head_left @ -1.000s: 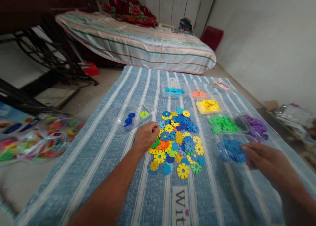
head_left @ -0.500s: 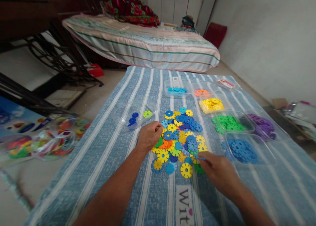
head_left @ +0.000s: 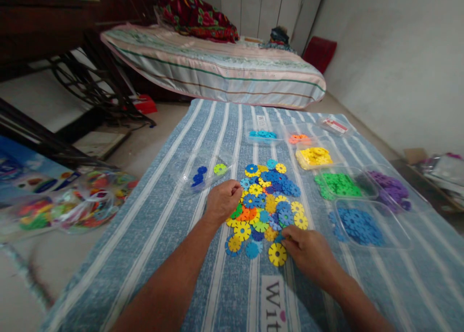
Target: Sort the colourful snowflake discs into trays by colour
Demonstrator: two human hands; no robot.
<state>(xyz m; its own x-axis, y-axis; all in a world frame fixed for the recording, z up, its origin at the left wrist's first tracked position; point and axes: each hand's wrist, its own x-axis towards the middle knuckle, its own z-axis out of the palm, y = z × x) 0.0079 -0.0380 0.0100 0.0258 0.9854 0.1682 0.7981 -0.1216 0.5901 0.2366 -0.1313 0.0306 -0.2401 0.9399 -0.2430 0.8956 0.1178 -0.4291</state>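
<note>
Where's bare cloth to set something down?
Bare striped cloth lies left of the left forearm, and between right forearm and blue-disc box. Crowded: the mixed notched-disc pile by left hand and right hand, and around the green-disc box.

1 head camera, facing forward (and down)
</note>
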